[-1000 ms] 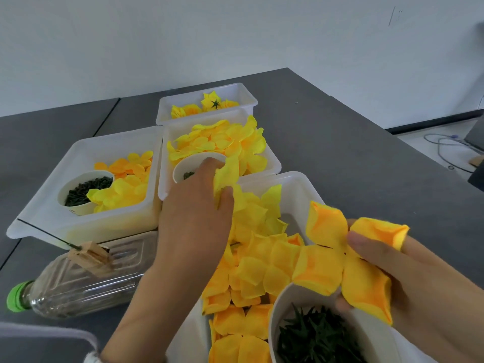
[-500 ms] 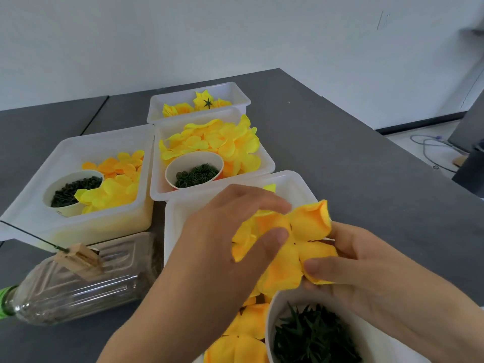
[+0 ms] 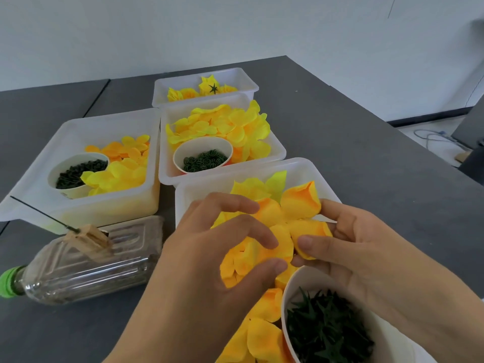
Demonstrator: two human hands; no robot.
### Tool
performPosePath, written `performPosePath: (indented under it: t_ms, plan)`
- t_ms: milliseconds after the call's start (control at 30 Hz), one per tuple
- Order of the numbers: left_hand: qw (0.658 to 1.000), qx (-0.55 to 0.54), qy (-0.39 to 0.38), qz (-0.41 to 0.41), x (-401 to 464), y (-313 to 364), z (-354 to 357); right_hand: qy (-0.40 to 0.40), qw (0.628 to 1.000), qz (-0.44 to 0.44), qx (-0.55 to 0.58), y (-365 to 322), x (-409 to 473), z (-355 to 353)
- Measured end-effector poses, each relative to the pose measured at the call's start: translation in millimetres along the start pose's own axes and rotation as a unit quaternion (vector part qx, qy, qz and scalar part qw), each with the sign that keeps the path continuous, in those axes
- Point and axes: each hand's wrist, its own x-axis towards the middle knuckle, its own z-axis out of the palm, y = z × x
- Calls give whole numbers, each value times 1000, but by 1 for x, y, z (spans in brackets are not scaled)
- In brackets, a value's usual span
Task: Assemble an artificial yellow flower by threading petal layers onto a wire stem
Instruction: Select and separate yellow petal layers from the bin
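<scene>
Over the nearest white bin both my hands hold a yellow-orange petal layer. My right hand grips its right side, thumb on top of a petal. My left hand pinches the left petals between curled fingers and thumb. More loose yellow petals lie in that bin beneath them. A thin dark wire stem sticks up and to the left from a wooden clip on a plastic bottle lying on its side at the left.
A white cup of dark green star-shaped calyx pieces stands in the near bin under my right wrist. Three more white bins hold yellow petals: left, middle, far. Two of them contain cups of dark green pieces. The grey table drops off at the right.
My left hand came back from the middle bin to the near one and took hold of the petal layer in my right hand. Both hands now hold it lower, over the bin.
</scene>
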Motion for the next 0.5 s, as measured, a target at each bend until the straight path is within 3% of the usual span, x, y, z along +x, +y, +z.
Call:
performPosePath:
  t_ms: [267,500]
  plan:
    - [999,23,-19,-27,0,0,6,61,985,-47,-153,-1,-5,5]
    - [980,-146,-73,-113,2,-2,8,76,949,-96,-292,-2,-13,13]
